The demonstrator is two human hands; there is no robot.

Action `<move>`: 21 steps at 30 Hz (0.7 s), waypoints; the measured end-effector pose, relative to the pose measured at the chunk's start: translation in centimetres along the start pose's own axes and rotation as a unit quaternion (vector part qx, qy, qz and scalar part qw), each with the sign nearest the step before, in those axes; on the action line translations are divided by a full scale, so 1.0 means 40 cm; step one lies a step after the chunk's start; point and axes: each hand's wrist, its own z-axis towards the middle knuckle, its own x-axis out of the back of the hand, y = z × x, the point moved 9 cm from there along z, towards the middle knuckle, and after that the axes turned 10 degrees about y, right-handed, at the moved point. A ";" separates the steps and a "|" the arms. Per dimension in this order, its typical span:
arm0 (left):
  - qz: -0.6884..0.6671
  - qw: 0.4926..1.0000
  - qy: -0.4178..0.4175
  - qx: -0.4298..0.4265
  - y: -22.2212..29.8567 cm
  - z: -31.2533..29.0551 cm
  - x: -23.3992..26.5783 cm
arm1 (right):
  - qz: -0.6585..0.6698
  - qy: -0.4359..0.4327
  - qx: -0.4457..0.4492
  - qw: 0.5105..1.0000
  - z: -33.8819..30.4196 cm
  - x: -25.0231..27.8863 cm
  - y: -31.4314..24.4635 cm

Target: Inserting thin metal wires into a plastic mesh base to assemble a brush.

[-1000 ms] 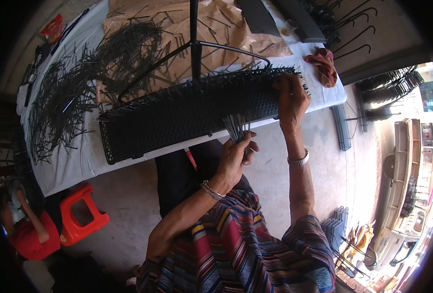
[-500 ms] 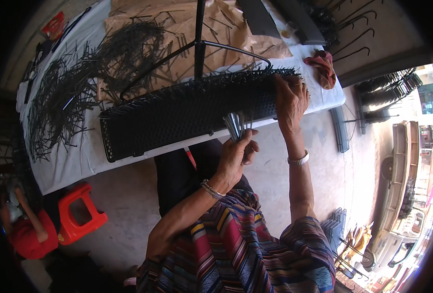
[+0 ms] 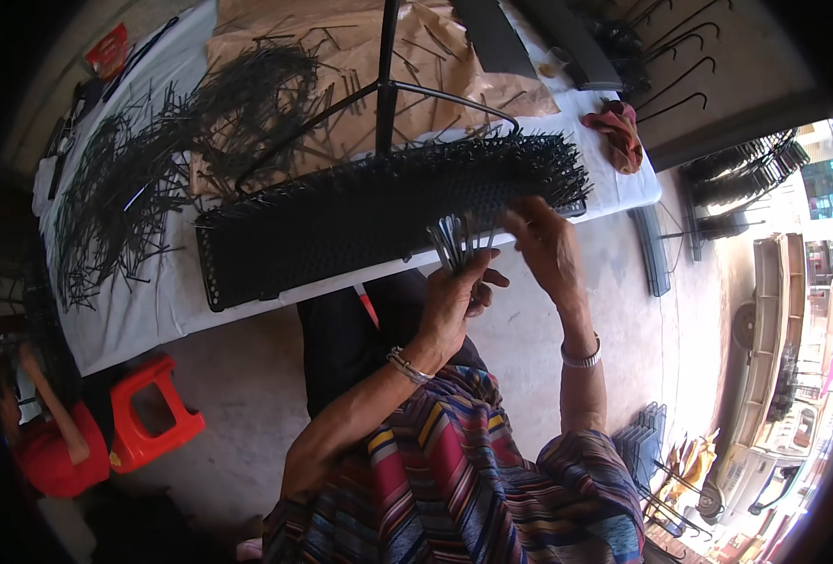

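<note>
A long black perforated panel (image 3: 304,235) lies along the table's near edge, with a dense row of thin black prongs (image 3: 539,160) on its far and right part. My left hand (image 3: 456,299) is closed round a fanned bundle of thin shiny metal strips (image 3: 450,240), just in front of the panel's near edge. To the right of that bundle, my right hand (image 3: 550,246) hovers over the panel's near right part. Motion smears its fingertips, so whether they pinch anything cannot be made out. A black rod frame (image 3: 385,86) rises behind the panel.
Loose black rods (image 3: 120,188) lie in heaps on the white-covered table, some on brown paper (image 3: 341,47). A dark red cloth (image 3: 616,132) sits at the right edge. On the floor at left stands a red stool (image 3: 158,414), beside another person in red (image 3: 64,456).
My right hand has come away from the prongs at the panel's far right, moving nearer to me and slightly left toward the bundle. My left hand has stayed almost still.
</note>
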 end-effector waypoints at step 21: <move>0.049 0.997 0.040 -0.051 0.002 0.006 0.003 | 0.179 -0.097 -0.072 0.976 -0.026 -0.031 0.013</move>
